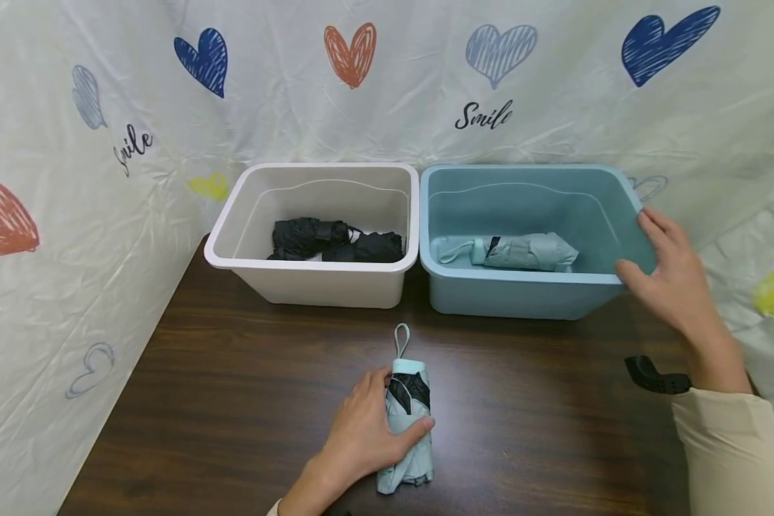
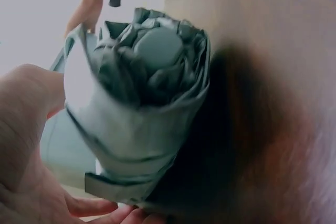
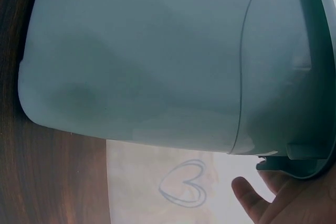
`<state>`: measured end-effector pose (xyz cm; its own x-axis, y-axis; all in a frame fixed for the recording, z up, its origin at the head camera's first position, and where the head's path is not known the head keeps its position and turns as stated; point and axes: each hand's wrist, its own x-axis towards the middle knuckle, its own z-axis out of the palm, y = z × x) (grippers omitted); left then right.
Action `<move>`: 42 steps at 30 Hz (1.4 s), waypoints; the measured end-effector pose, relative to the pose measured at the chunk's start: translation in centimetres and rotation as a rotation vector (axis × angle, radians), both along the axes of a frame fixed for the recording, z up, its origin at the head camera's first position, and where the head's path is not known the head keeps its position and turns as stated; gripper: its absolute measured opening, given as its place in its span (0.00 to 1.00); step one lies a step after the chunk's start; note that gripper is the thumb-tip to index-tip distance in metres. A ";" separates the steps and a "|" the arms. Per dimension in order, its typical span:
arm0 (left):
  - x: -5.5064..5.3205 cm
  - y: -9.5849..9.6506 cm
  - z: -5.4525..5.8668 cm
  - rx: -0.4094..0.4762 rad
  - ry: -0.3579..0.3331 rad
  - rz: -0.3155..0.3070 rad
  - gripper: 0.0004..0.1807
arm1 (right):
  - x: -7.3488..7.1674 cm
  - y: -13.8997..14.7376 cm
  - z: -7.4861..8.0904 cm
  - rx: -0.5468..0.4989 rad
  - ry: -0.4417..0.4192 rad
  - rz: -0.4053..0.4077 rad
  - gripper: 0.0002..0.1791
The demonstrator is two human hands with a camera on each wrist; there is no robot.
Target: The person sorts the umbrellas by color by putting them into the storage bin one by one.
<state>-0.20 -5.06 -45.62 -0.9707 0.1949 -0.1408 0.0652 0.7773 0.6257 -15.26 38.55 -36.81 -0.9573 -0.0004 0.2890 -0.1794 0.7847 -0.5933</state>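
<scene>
A folded light blue umbrella (image 1: 414,462) lies on the dark wooden table, its wrist loop pointing away from me. My left hand (image 1: 357,433) grips it from the left, with the thumb across its top. The left wrist view shows the umbrella's bunched end (image 2: 157,48) close up. At the right, my right hand (image 1: 674,276) holds the rim of a blue bin (image 1: 522,294), thumb at the front corner and fingers over the side. Another folded light blue umbrella (image 1: 529,251) lies inside that bin. Seen from the right wrist, the bin's wall (image 3: 136,66) fills most of the view.
Left of the blue bin, a white bin (image 1: 329,283) contains folded black umbrellas (image 1: 309,236). A white sheet (image 1: 413,93) printed with hearts hangs behind both bins and along the left side. A black curved piece (image 1: 658,376) sits at my right wrist.
</scene>
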 end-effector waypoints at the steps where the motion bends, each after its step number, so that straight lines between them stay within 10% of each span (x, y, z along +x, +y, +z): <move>1: 0.1 0.1 0.0 0.002 0.000 0.011 0.57 | -0.1 -0.1 0.0 0.001 0.003 0.003 0.43; 23: 0.9 1.7 0.7 -0.145 0.027 0.018 0.51 | -0.5 -0.4 0.1 0.015 -0.005 0.005 0.43; 42: -0.4 2.2 2.4 -0.413 0.239 -0.160 0.42 | -0.2 -0.3 0.0 0.014 0.020 -0.010 0.42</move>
